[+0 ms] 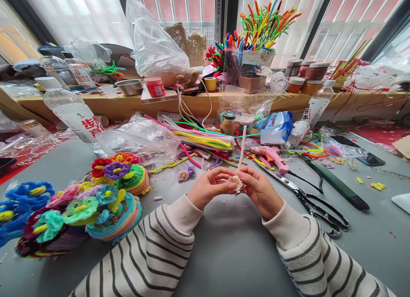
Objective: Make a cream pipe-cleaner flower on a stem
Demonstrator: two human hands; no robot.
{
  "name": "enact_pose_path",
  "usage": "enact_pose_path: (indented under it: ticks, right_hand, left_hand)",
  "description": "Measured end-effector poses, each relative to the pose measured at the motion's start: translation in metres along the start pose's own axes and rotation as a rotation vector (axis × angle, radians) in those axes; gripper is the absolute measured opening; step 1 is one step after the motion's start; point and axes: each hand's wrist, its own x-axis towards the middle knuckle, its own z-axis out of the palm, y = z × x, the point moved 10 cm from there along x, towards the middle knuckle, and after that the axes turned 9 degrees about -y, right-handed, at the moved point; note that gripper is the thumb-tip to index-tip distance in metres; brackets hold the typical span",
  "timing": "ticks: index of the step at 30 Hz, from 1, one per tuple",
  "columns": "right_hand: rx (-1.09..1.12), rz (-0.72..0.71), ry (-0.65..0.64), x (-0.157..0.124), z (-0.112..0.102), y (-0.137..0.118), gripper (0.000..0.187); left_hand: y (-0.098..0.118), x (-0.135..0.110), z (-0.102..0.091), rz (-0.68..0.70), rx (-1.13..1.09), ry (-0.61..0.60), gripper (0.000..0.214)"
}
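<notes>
My left hand (211,182) and my right hand (263,193) meet above the middle of the grey table, both closed in a pinch. Between the fingertips sits a small cream-white fluffy piece (238,184), partly covered by the fingers. A pale pink pipe cleaner (242,145) stands up straight from my right fingers; whether it joins the fluffy piece is hidden. Black-handled scissors (307,199) lie to the right of my right hand. Left of my left hand stand colourful pipe-cleaner flowers (80,207) in round, coiled bases.
Behind my hands lie a bundle of pipe cleaners (205,137) and a pink glue gun (272,157). A water bottle (73,113) leans at the left. On the right is a long dark green tool (341,185). The wooden ledge (198,103) holds jars and more pipe cleaners.
</notes>
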Motion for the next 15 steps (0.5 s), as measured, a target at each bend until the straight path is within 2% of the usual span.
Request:
enact_pose_path:
  ticks: [3, 7, 15]
  right_hand:
    - [0.095, 0.043, -0.046, -0.001, 0.007, 0.003, 0.009]
    - [0.195, 0.045, -0.091, -0.002, 0.014, 0.003, 0.006]
    - [0.210, -0.020, -0.193, -0.005, 0.027, -0.006, 0.004]
  left_hand:
    - [0.001, 0.000, 0.002, 0.023, 0.011, -0.033, 0.019]
    - [0.004, -0.001, 0.004, 0.049, -0.094, -0.058, 0.015]
    - [-0.003, -0.005, 0.019, -0.060, -0.259, -0.217, 0.013]
